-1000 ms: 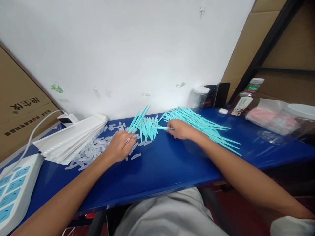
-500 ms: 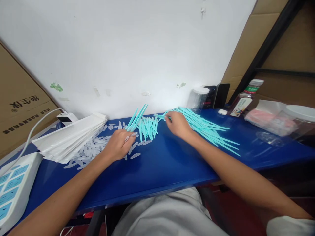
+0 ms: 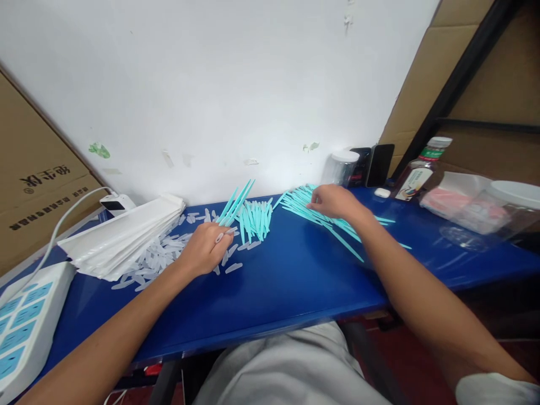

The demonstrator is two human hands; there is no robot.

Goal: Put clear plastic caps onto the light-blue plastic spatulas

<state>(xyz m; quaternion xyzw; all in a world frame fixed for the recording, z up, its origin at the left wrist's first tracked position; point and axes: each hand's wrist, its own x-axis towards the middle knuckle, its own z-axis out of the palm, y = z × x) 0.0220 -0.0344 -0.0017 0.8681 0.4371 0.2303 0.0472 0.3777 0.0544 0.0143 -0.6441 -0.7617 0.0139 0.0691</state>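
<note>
My left hand [image 3: 205, 247] is curled shut round a bunch of long turquoise plastic sticks [image 3: 234, 204] that fan up and away toward the wall, and a clear plastic cap is pinched at its fingertips. Clear plastic caps [image 3: 157, 256] lie scattered on the blue table [image 3: 278, 281] around and left of this hand. A small pile of short turquoise sticks [image 3: 255, 216] lies just beyond it. My right hand [image 3: 333, 201] rests palm down on the large heap of long turquoise sticks [image 3: 337, 222], its fingers bent and pinching at them.
A stack of white paper sleeves [image 3: 122, 236] lies at the left, with a white power strip [image 3: 25, 320] and a cable near the left edge. A clear jar [image 3: 340, 167], two dark phones [image 3: 379, 163], a bottle [image 3: 422, 169] and clear plastic containers [image 3: 498, 208] stand at the right. Cardboard boxes flank the table.
My right hand has moved right, from the short sticks at the middle onto the large heap of long sticks. My left hand has stayed in place with its bunch.
</note>
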